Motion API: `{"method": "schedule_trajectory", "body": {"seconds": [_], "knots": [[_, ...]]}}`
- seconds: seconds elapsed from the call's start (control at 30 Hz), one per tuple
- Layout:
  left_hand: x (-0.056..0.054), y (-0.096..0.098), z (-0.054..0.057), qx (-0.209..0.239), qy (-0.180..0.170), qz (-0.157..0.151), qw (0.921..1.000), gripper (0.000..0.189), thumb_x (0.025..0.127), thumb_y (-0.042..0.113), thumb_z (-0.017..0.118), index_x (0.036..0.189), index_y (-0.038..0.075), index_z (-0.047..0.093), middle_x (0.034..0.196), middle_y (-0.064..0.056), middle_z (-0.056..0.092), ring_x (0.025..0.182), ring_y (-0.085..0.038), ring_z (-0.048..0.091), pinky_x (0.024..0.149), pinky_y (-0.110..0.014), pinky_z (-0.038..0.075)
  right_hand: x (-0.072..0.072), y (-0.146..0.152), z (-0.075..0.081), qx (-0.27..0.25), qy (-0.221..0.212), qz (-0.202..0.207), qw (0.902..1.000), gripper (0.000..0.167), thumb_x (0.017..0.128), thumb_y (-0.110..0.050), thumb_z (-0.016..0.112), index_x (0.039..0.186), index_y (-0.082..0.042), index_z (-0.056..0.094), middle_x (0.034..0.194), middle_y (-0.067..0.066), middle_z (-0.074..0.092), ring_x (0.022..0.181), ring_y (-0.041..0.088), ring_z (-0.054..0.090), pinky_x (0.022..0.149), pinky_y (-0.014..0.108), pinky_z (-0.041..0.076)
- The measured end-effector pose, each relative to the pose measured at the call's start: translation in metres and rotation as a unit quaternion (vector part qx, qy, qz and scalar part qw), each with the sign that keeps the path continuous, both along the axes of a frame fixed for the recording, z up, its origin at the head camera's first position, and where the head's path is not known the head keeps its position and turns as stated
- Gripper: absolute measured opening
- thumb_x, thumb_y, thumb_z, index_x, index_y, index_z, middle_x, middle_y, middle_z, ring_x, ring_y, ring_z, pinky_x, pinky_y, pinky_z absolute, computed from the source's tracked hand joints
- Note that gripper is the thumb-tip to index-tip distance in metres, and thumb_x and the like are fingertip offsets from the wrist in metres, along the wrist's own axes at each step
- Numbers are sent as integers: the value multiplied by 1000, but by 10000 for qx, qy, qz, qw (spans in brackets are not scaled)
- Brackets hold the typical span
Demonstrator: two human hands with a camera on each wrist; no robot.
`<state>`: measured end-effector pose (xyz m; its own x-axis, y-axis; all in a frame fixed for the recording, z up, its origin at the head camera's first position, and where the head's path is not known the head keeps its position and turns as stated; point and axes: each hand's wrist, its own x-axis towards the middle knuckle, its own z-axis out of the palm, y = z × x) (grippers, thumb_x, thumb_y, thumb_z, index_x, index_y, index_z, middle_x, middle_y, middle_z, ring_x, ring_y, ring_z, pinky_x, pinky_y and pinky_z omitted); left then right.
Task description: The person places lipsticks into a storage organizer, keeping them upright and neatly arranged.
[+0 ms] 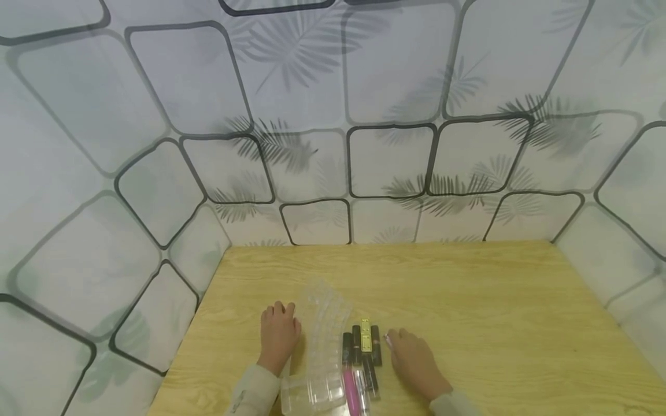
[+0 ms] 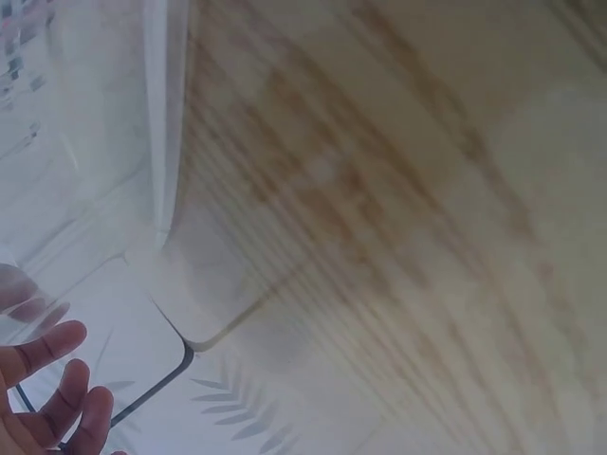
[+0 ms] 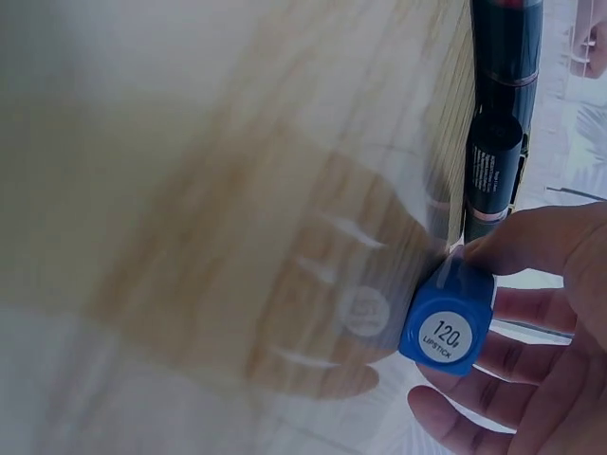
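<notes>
Pinching blue lipstick [image 3: 450,318] in right grip [image 1: 414,363], lower frame, slightly right of centre, beside dark tubes [image 1: 377,346]. Holding left grip [image 1: 279,336] loose, empty, near clear organiser [image 1: 326,332]. Probably picking up or placing lipstick; calling next for steady pinch, clear of tubes.

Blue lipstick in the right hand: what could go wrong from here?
The right hand pinches the blue lipstick, which might slip and drop onto the table. The dark tubes lie close by, so a nudge could set one rolling. The clear plastic tray sits right beside the left hand; a careless move there might shift it.
</notes>
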<state>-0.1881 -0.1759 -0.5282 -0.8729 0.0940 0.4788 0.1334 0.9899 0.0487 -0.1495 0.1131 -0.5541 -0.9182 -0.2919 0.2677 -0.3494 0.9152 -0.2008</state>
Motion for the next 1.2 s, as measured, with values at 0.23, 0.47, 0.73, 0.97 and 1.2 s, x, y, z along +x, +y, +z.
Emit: {"method": "schedule_trajectory", "body": {"seconds": [0.23,0.47,0.73,0.97,1.2], "knots": [[0,0,3,109,-315,46,9994,23,74,12,68,96,4,63,80,-10,54,73,-26,50,77,-44,45,0,1,-1,-127,-28,11,9999,6,89,-13,58,91,-8,59,64,-4,45,52,6,36,47,17,30],[-1,0,-4,126,-182,125,9997,19,74,12,68,90,5,61,77,-9,54,71,-25,51,76,-44,47,0,0,6,-386,-303,-4,9988,9,92,-16,55,92,-9,59,64,-4,45,54,7,39,48,19,34],[-3,0,-10,252,-55,167,9995,17,73,12,66,88,5,60,78,-10,54,72,-25,52,77,-45,47,-2,0,13,-887,-442,-106,9950,14,94,-23,53,102,-13,60,80,-2,59,70,10,56,65,29,51],[-3,1,-13,350,141,109,9992,19,72,9,67,89,4,62,77,-10,55,70,-24,52,76,-44,48,-6,3,19,-1394,-276,-77,9898,15,94,-24,54,104,-16,60,79,-11,55,68,1,50,65,21,49],[-2,1,-12,377,274,101,9989,20,71,9,67,90,4,63,77,-11,55,70,-25,52,75,-44,48,-11,1,29,-1654,693,192,9836,27,86,-18,64,111,-8,61,97,3,67,81,11,63,73,26,54]]}}
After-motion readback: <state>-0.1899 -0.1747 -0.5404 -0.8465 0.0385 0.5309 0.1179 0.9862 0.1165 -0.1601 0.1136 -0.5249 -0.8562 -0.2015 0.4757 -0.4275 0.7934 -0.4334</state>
